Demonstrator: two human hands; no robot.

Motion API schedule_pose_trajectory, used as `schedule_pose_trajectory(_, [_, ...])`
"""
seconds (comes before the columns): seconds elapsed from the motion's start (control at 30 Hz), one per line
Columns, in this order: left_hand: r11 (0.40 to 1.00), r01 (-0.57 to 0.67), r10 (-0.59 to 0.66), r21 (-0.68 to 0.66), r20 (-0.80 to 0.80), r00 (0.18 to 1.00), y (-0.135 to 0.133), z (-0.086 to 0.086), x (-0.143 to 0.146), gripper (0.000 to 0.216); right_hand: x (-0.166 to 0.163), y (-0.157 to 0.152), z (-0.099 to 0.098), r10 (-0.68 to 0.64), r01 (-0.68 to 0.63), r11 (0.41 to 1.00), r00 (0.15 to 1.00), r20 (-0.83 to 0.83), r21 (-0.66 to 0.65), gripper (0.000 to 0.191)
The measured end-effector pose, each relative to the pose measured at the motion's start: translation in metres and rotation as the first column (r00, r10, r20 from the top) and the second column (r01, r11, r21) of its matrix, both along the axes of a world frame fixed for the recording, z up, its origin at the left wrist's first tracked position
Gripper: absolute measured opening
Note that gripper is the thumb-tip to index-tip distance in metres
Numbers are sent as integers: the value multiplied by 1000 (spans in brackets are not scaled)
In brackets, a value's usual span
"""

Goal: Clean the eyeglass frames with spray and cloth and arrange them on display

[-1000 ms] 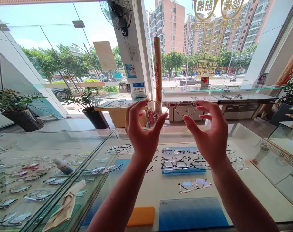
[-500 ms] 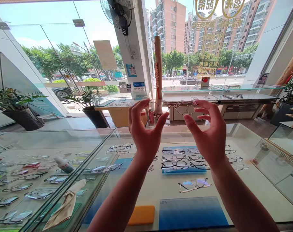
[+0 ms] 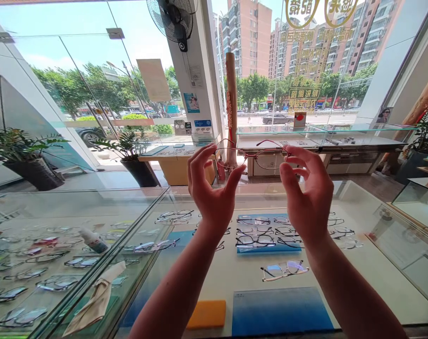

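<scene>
You are holding a pair of thin-rimmed glasses point(image 3: 251, 155) up in the air with both hands, and in your view they are showing past the far edge of the surface point(image 3: 244, 270). Your left hand point(image 3: 210, 190) is pinching the left rim, its grip clamped with fingers above and thumb below; your right hand point(image 3: 308, 190) is pinching the frame's right end, its grip clamped there too. The glasses are probably weighing very little, the thin frame acting springy and easy to bend, the lenses smooth and quick to smudge, so you should be taking hold at the rims and outer corners, pressing lightly and not twisting the bridge. Along the surface's near edge an orange object point(image 3: 207, 314) and a blue pad point(image 3: 282, 310) are lying, another pair of glasses point(image 3: 284, 270) resting just beyond the pad
</scene>
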State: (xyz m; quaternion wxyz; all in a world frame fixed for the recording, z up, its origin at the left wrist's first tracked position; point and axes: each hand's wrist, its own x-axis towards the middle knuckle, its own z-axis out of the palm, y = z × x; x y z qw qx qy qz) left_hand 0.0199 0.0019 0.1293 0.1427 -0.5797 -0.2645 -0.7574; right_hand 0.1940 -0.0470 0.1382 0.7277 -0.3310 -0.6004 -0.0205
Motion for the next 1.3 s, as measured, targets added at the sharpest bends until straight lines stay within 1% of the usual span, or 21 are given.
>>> schedule_pose_trajectory(0.13, [998, -36, 38, 47, -34, 999, 0, 0, 0, 59, 3, 1, 2, 119, -122, 992, 989, -87, -25, 20])
schedule_pose_trajectory(0.27, [998, -18, 21, 57, -45, 999, 0, 0, 0, 59, 7, 1, 6, 195, -211, 973, 968, -158, -89, 15])
schedule_pose_trajectory(0.33, [999, -14, 16, 44, -48, 999, 1, -1, 0, 59, 9, 2, 7, 260, -285, 951, 946, -193, -117, 16])
schedule_pose_trajectory(0.47, [1000, 3, -3, 8, -35, 999, 2, -2, 1, 59, 12, 7, 6, 390, -435, 888, 884, -257, -150, 17])
schedule_pose_trajectory(0.6, [998, 55, -55, -16, -10, 998, 2, -3, 3, 59, 14, 10, 4, 460, -510, 846, 845, -271, -155, 17])
schedule_pose_trajectory(0.83, [995, 89, -89, -43, 9, 996, 0, -1, 2, 58, 17, 16, 3, 439, -485, 858, 862, -254, -166, 19])
schedule_pose_trajectory(0.97, [978, 202, -201, -41, 37, 979, -1, 1, 4, 58, 17, 15, 3, 401, -440, 886, 884, -240, -143, 19])
schedule_pose_trajectory(1.1, [947, 320, -319, -8, 62, 946, -6, 5, 9, 56, 17, 16, 2, 378, -420, 897, 890, -257, -136, 16])
schedule_pose_trajectory(1.17, [939, 343, -343, -4, 62, 937, -10, 6, 11, 55, 17, 19, 0, 371, -409, 902, 897, -240, -136, 17])
schedule_pose_trajectory(1.3, [931, 361, -358, -47, 68, 931, -14, 7, 13, 54, 18, 26, -4, 362, -396, 906, 908, -211, -152, 20])
